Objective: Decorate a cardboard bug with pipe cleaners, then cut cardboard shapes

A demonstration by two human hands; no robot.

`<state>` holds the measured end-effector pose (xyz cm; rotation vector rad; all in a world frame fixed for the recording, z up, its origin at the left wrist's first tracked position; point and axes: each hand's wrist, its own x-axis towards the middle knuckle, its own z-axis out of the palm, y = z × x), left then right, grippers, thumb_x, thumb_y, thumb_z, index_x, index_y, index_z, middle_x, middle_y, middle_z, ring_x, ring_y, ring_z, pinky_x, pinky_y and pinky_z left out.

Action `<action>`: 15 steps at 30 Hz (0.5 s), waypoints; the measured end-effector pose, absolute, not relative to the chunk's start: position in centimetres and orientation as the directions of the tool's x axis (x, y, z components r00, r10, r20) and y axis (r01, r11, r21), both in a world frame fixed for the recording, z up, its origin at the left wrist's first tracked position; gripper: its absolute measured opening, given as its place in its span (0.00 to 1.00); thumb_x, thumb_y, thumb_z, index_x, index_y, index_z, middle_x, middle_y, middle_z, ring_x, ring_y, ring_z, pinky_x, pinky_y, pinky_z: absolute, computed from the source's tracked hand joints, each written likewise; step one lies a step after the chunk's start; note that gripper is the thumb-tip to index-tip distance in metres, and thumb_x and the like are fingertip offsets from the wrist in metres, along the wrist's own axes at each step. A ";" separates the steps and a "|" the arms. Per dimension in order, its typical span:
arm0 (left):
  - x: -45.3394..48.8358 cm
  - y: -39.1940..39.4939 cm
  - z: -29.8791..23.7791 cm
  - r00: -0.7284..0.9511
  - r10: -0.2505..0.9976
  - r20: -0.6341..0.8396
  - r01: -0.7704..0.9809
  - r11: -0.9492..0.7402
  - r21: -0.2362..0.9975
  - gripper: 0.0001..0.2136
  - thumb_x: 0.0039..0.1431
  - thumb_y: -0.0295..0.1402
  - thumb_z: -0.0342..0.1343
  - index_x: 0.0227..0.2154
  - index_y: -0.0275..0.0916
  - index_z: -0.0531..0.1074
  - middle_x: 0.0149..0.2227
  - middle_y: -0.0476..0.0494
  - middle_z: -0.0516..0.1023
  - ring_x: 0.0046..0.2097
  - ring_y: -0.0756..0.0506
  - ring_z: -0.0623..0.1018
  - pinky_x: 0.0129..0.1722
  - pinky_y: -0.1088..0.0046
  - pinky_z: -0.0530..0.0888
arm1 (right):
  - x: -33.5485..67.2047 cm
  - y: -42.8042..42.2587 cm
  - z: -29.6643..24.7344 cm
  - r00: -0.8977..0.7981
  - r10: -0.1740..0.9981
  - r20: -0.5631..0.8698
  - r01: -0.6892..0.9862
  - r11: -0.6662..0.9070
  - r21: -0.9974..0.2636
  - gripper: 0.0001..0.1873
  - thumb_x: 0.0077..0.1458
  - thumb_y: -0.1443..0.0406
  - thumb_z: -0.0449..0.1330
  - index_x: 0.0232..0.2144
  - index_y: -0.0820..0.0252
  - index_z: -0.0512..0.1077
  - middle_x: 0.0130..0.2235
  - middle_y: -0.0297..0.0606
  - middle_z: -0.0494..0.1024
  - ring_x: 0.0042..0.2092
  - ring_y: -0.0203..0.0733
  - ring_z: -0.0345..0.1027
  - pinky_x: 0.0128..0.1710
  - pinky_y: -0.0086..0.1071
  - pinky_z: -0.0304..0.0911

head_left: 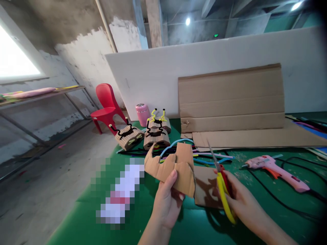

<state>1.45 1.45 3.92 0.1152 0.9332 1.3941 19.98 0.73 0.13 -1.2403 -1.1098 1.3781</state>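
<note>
My left hand grips a cut piece of brown cardboard, its thumb pressed on the front face. The cardboard's upper edge is jagged, with a curved point at the left and a square tab at the top. To its right, my right hand is closed round scissors with yellow and red handles. Their blades point up and away, apart from the cardboard. Under the scissors a flat cardboard sheet lies on the green table, in shadow.
A pink glue gun with a black cord lies at the right. Behind my hands are coloured pipe cleaners, corrugated cardboard figures and a pink canister. A large cardboard panel leans at the back. A red chair stands left.
</note>
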 end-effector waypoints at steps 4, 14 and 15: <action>1.3 1.4 4.1 -0.108 0.867 -0.487 -0.793 0.220 0.568 0.15 0.49 0.26 0.58 0.42 0.37 0.67 0.26 0.49 0.77 0.20 0.54 0.74 0.10 0.85 0.62 | 19.7 0.0 0.2 -0.059 0.994 -0.092 -0.031 -0.094 -0.995 0.27 0.46 0.56 0.62 0.48 0.57 0.62 0.51 0.45 0.68 0.51 0.48 0.62 0.49 0.35 0.61; 0.6 1.7 4.4 -0.115 0.870 -0.480 -0.854 0.160 0.494 0.21 0.52 0.23 0.55 0.50 0.39 0.63 0.31 0.45 0.80 0.31 0.47 0.79 0.33 0.71 0.77 | 18.7 -3.3 1.9 0.004 0.999 -0.036 0.376 -0.035 -0.926 0.26 0.41 0.55 0.62 0.45 0.57 0.69 0.40 0.41 0.77 0.41 0.50 0.71 0.36 0.30 0.69; 0.6 1.7 4.3 -0.116 0.870 -0.478 -0.856 0.156 0.493 0.22 0.52 0.22 0.55 0.50 0.39 0.62 0.31 0.44 0.80 0.32 0.47 0.79 0.35 0.70 0.76 | 18.6 -3.5 1.7 0.012 1.000 -0.010 0.426 -0.014 -0.905 0.27 0.41 0.56 0.61 0.45 0.57 0.69 0.40 0.41 0.77 0.42 0.51 0.70 0.37 0.30 0.69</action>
